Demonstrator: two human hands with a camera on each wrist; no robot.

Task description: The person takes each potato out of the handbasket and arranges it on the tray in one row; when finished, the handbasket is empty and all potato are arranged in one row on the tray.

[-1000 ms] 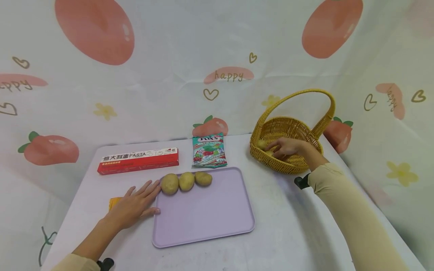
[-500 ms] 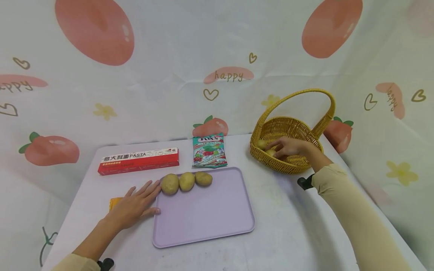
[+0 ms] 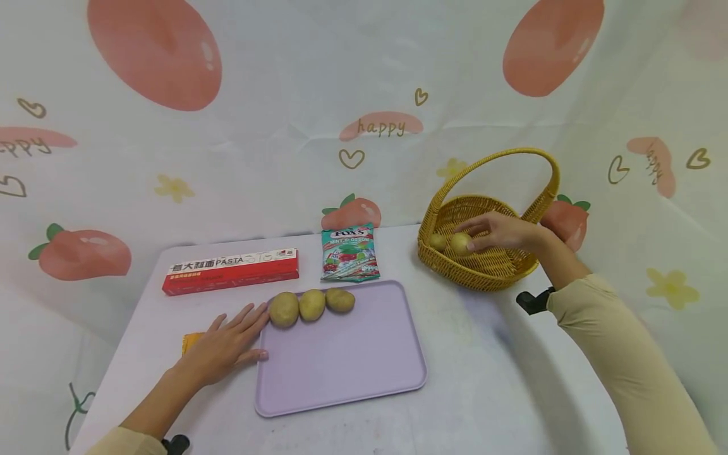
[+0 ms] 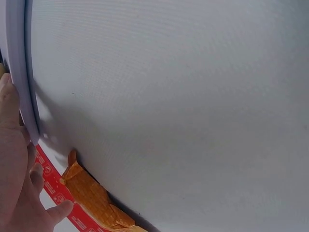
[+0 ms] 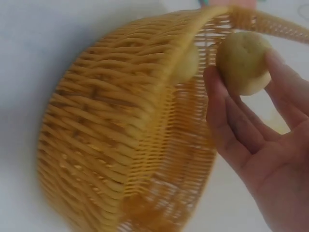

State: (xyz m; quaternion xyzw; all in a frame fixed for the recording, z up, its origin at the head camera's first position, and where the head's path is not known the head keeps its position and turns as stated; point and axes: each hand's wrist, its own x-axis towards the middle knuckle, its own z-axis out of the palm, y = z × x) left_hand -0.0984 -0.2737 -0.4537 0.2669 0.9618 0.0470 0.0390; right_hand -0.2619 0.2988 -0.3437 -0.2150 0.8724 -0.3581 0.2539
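Observation:
In the head view my right hand (image 3: 500,231) pinches a potato (image 3: 461,244) between thumb and fingers, over the wicker basket (image 3: 483,278). The right wrist view shows the held potato (image 5: 244,63) lifted at the basket rim (image 5: 145,106). Another potato (image 3: 438,242) lies inside the basket on its left side. My left hand (image 3: 222,346) lies with spread, straight fingers at the left edge of the lilac tray (image 3: 347,360), its fingertips near the first of three potatoes. Those potatoes (image 3: 312,305) sit in a row along the tray's upper left edge.
A red and white pasta box (image 3: 231,272) lies at the back left. Beside it is a green candy bag (image 3: 349,253). An orange-wrapped item (image 4: 94,198) lies partly behind my left hand. The basket's tall handle (image 3: 500,155) arches above it, and a printed cloth hangs behind.
My right hand has risen and drawn slightly right with a potato in its fingers, which was mostly covered by the hand before. The left hand stays in place.

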